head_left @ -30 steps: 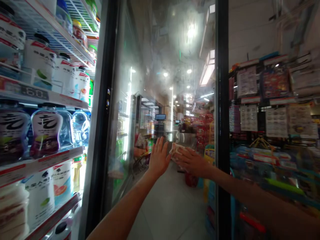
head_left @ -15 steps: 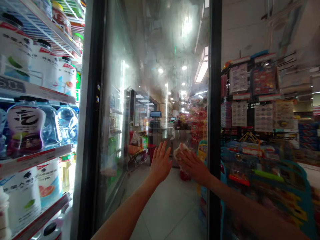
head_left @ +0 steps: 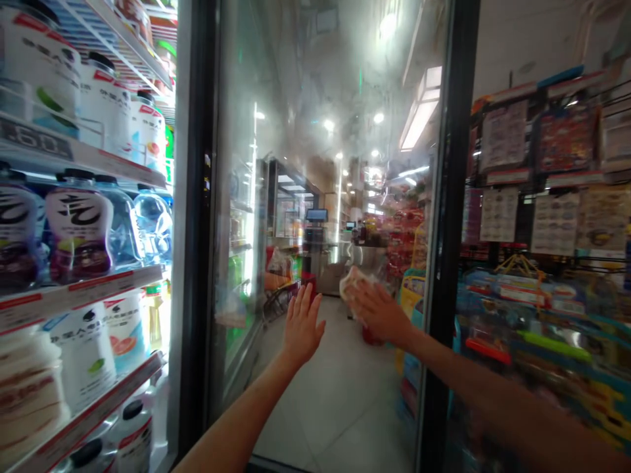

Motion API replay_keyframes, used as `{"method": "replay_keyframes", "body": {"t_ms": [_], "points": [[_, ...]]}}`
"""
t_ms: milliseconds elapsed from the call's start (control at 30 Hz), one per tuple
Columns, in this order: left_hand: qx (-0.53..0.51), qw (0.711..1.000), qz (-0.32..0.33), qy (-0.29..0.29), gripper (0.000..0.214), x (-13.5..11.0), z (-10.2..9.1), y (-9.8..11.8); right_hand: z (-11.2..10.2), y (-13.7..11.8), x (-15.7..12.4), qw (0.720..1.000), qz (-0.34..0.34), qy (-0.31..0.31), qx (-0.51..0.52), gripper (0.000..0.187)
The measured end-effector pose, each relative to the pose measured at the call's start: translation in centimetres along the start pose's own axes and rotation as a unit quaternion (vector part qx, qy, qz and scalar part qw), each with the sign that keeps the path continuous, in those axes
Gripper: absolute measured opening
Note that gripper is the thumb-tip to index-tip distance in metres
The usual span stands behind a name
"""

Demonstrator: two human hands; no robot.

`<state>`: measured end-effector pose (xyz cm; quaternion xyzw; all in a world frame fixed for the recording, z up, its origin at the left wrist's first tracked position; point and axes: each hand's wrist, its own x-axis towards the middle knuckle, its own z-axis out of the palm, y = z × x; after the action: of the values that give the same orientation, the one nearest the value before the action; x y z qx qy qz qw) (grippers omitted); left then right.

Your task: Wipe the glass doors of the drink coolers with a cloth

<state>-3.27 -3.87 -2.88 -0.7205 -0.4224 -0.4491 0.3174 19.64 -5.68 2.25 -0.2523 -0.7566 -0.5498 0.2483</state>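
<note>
Convenience-store aisle, both hands up at a tall glass cooler door, its pane hazy and smeared with reflections. Right hand: fingers bent over a pale crumpled cloth, pressing the wad to the glass. Could be thick paper tissue, can't tell at this resolution. Wad sits mid-pane, near the right-hand black door frame. Left hand: open, fingers spread, palm toward the glass, holding nothing; can't confirm contact with the pane. Cloth looks light and soft, no stiffness, so it should deform under the fingers. Best hold is the bunched middle under the palm, loose edges tucked in. Glass looks smooth and slick, so the wad should slide easily and offer little friction. Pale tiled floor shows below the hands. Past the left-hand black door frame: shelves of white plastic bottles and clear water bottles. Right of the door: racks of hanging packaged goods.
</note>
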Motion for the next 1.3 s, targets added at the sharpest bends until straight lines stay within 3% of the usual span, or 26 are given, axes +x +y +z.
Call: {"method": "replay_keyframes", "body": {"t_ms": [67, 133, 200, 300, 367, 567, 633, 733, 800, 1000, 1067, 1200, 1300], "points": [[0.000, 1.000, -0.010, -0.008, 0.054, -0.6, 0.1, -0.5, -0.1, 1.5, 2.4, 0.995, 0.104, 0.011, -0.010, 0.042], [-0.002, 1.000, -0.019, -0.010, 0.054, -1.2, 0.2, -0.8, 0.3, 1.5, 3.6, 0.989, 0.148, 0.018, -0.012, 0.042], [-0.001, 1.000, -0.023, -0.011, 0.054, -1.9, 0.3, -1.1, 1.2, -0.7, 2.7, 0.995, 0.101, 0.016, -0.002, 0.042], [0.005, 1.000, -0.024, -0.010, 0.055, -2.7, 0.4, -1.7, 2.7, -5.4, -0.6, 0.998, -0.047, 0.003, 0.032, 0.040], [0.009, 0.999, -0.030, -0.009, 0.055, -3.2, 0.4, -2.3, 3.1, -6.7, -1.5, 0.996, -0.083, -0.011, 0.043, 0.041], [0.027, 0.997, -0.061, -0.023, 0.061, -4.4, 0.4, -3.6, 2.5, -3.4, 4.4, 0.990, 0.142, 0.025, -0.005, 0.043], [0.035, 0.997, -0.063, -0.024, 0.061, -4.8, 0.4, -4.1, 3.1, -4.4, 4.3, 0.994, 0.107, 0.027, 0.002, 0.042], [0.049, 0.996, -0.067, -0.015, 0.059, -5.2, 0.3, -5.1, 4.5, -7.3, 2.4, 0.997, -0.062, 0.019, 0.033, 0.039], [0.061, 0.996, -0.071, -0.006, 0.059, -5.3, 0.2, -6.1, 5.1, -7.8, 2.6, 0.992, -0.113, 0.022, 0.045, 0.038], [0.095, 0.990, -0.102, -0.001, 0.060, -5.9, 0.0, -9.0, 5.1, -4.7, 11.1, 0.993, 0.082, 0.082, 0.013, 0.040], [0.102, 0.989, -0.110, -0.006, 0.060, -6.5, -0.1, -9.8, 5.7, -6.7, 11.4, 0.994, 0.058, 0.088, 0.013, 0.038], [0.115, 0.986, -0.119, -0.007, 0.058, -8.1, -0.5, -11.6, 7.8, -13.1, 7.6, 0.991, -0.108, 0.051, 0.052, 0.039], [0.128, 0.983, -0.131, -0.011, 0.057, -8.8, -1.1, -13.0, 8.8, -14.0, 8.1, 0.990, -0.118, 0.054, 0.063, 0.040]]}}
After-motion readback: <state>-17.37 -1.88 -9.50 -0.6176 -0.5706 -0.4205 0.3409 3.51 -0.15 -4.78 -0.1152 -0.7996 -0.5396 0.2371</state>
